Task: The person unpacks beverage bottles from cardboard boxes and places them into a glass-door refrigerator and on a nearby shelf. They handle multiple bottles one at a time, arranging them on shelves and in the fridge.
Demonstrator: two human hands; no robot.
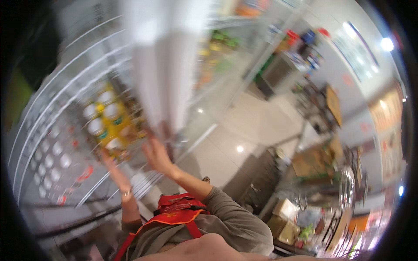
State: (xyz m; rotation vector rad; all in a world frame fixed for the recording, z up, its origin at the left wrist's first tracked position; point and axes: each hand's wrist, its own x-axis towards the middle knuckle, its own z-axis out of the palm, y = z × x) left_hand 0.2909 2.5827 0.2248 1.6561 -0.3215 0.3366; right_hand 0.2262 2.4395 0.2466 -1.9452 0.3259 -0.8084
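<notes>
A group of yellow bottles with white caps [119, 130] stands on a wire rack [94, 187] inside what looks like a display cooler. My left hand [112, 168] reaches up to the near side of these bottles; its fingertips are blurred, and whether they grip or only touch cannot be told. To the right, my right hand [159, 156] is raised with fingers apart, close to the foot of a white upright panel [163, 71]. Nothing shows in its grasp. Clear bottles with white caps [52, 166] fill the rack to the left of my left hand.
Small dark-and-gold items [135, 111] sit between the yellow bottles and the panel. Blurred green and yellow goods [214, 55] lie beyond it. Across the tiled floor [241, 130] stand a grey cabinet [277, 73], cardboard boxes [313, 163] and a cluttered counter at lower right.
</notes>
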